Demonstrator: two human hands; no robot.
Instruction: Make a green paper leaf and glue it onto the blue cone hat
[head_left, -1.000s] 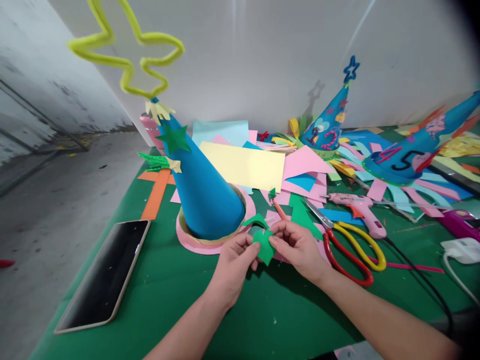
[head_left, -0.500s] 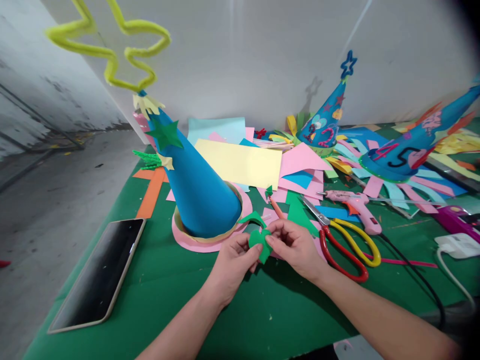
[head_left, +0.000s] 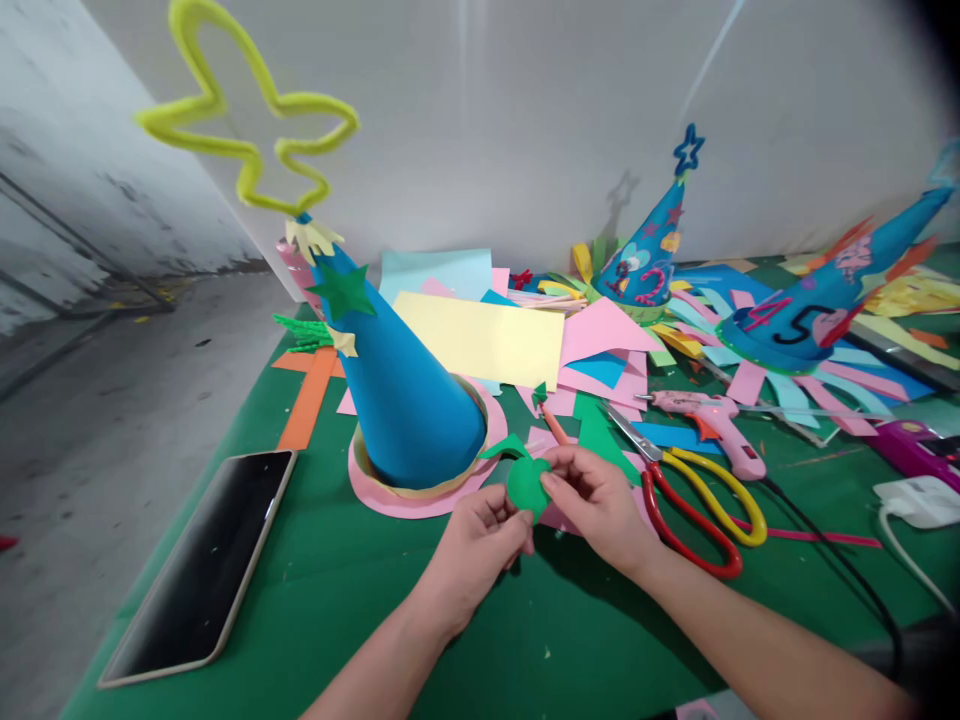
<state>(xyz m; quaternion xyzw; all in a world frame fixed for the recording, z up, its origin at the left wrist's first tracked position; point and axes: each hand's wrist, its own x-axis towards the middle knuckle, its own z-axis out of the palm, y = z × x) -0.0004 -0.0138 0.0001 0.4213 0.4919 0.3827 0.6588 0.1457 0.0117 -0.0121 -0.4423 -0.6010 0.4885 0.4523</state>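
Between my two hands is a small green paper cutout (head_left: 527, 487) with rounded lobes. My left hand (head_left: 484, 540) pinches its lower edge, while my right hand (head_left: 600, 500) grips its right side between thumb and fingers. Just behind them, a green paper scrap (head_left: 506, 447) lies near the brim. A blue paper cone hat (head_left: 409, 400) stands to the left on a pink brim, bearing a green star (head_left: 346, 292) and topped by a yellow pipe-cleaner star (head_left: 259, 150). Scissors (head_left: 694, 500) with red and yellow handles lie right of my right hand.
A phone (head_left: 202, 570) lies at the left table edge. Pale yellow paper (head_left: 480, 335) and coloured scraps spread behind the hands. A pink glue gun (head_left: 712, 420) with a cord, a white charger (head_left: 919, 498) and two decorated hats (head_left: 649, 250) are to the right.
The green cutout has turned, showing a rounder outline, and my left thumb has shifted down to its lower edge. The whole view has tilted slightly, so things sit lower.
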